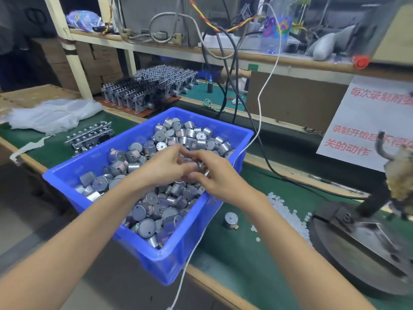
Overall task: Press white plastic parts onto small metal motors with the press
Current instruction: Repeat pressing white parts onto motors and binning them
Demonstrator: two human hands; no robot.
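A blue plastic bin holds a heap of small round metal motors. Both hands are together over the middle of the bin. My left hand and my right hand curl their fingers round a blurred cluster of motors between them. One single motor stands on the green mat right of the bin. A pile of small white plastic parts lies on the mat beside the press base. The press lever rises at the right edge.
A white cable runs down across the bin's right corner. Racks of metal assemblies stand behind the bin, a smaller one to its left. Crumpled white plastic lies far left. A printed notice leans at right.
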